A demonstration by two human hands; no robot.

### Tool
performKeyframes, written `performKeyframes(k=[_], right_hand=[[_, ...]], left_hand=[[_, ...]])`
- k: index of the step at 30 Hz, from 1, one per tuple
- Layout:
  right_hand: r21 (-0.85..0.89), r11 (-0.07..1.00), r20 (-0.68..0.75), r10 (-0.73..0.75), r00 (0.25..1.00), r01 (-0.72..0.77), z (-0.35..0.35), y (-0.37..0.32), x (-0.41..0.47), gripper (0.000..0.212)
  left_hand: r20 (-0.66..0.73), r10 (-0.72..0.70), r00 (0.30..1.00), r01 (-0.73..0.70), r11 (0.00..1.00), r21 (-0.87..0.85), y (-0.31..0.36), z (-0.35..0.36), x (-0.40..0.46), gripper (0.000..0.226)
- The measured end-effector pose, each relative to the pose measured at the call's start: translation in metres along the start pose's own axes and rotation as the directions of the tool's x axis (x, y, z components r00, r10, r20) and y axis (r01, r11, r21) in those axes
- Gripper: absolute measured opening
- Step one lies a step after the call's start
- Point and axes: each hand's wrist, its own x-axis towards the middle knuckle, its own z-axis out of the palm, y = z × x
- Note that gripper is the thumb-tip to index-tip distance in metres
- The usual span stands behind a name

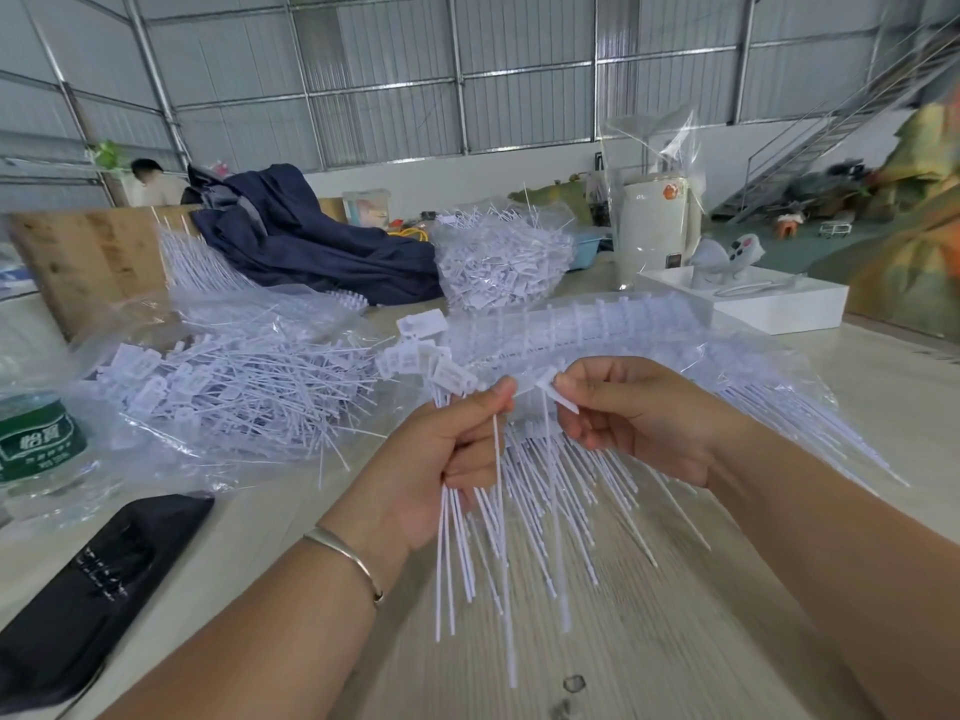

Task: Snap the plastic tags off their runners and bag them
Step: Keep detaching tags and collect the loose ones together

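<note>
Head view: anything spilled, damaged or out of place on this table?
Nothing looks damaged. Loose tags spill past the open mouth of the clear bag at left, some tails lying on bare table. The left hand grips a bundle of tags; the right hand pinches one tag head.

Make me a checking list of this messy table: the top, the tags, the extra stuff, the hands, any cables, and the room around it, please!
Surface: pale wooden table, mostly covered.
Job's things: left hand grips a bundle of tags, tails hanging down; right hand pinches one tag at its head. Runners lie behind the hands. Loose tags fill an open clear bag; another heap sits farther back.
Clutter: water bottle, black pouch, dark jacket, white tray.
Hands: both busy, fingers curled.
Cables: yellow cord far back.
Surroundings: metal-walled hall, staircase, another person.
</note>
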Motion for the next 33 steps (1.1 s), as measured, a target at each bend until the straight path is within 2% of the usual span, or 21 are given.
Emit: performKeyframes(k=[4, 7, 9, 13, 15, 18, 22, 24, 26, 28, 31, 33], right_hand=[[-0.067, 0.997, 0.086, 0.050, 0.995, -0.044, 0.006, 0.005, 0.003, 0.050], [-0.014, 0.998, 0.225, 0.069, 0.972, -0.068, 0.014, 0.009, 0.005, 0.059], [0.011, 0.998, 0.246, 0.063, 0.967, -0.068, 0.012, 0.010, 0.005, 0.060], [-0.039, 0.997, 0.169, 0.075, 0.983, -0.069, 0.009, 0.015, 0.006, 0.037], [-0.039, 0.996, 0.132, 0.086, 0.988, -0.081, 0.009, 0.018, 0.008, 0.037], [0.057, 0.995, 0.129, 0.070, 0.989, -0.078, 0.008, 0.017, 0.008, 0.033], [0.185, 0.983, 0.071, 0.001, 0.998, -0.015, 0.005, 0.007, 0.004, 0.010], [0.073, 0.995, -0.034, -0.064, 0.997, 0.067, 0.004, 0.006, 0.004, 0.015], [-0.148, 0.978, -0.100, -0.163, 0.982, 0.147, 0.009, 0.008, 0.005, 0.023], [-0.244, 0.951, -0.127, -0.226, 0.966, 0.191, 0.018, 0.010, 0.008, 0.027], [-0.251, 0.946, -0.184, -0.254, 0.949, 0.205, 0.020, 0.010, 0.009, 0.029], [-0.204, 0.960, -0.210, -0.235, 0.949, 0.192, 0.016, 0.009, 0.008, 0.028]], left_hand=[[0.144, -0.034, 0.989, 0.060, 0.981, -0.182, -0.006, 0.006, 0.000, 0.026], [0.285, -0.064, 0.956, 0.109, 0.983, -0.145, -0.011, 0.012, 0.000, 0.042], [0.305, -0.065, 0.950, 0.101, 0.989, -0.106, -0.011, 0.013, 0.000, 0.045], [0.170, -0.086, 0.982, 0.091, 0.996, -0.024, -0.008, 0.012, -0.001, 0.038], [0.108, -0.057, 0.992, 0.058, 0.998, -0.007, -0.008, 0.011, 0.000, 0.032], [0.047, -0.005, 0.999, 0.003, 0.999, 0.033, -0.010, 0.011, 0.000, 0.026], [-0.133, 0.061, 0.989, -0.042, 0.989, 0.139, -0.010, 0.011, 0.001, 0.024], [-0.299, 0.117, 0.947, -0.051, 0.974, 0.220, -0.011, 0.010, 0.001, 0.029], [-0.387, 0.235, 0.892, -0.090, 0.929, 0.358, -0.014, 0.009, 0.002, 0.038], [-0.353, 0.361, 0.863, -0.149, 0.849, 0.507, -0.018, 0.011, 0.002, 0.034], [-0.250, 0.469, 0.847, -0.212, 0.730, 0.650, -0.021, 0.015, 0.001, 0.039], [-0.240, 0.449, 0.861, -0.210, 0.744, 0.635, -0.020, 0.016, 0.001, 0.039]])
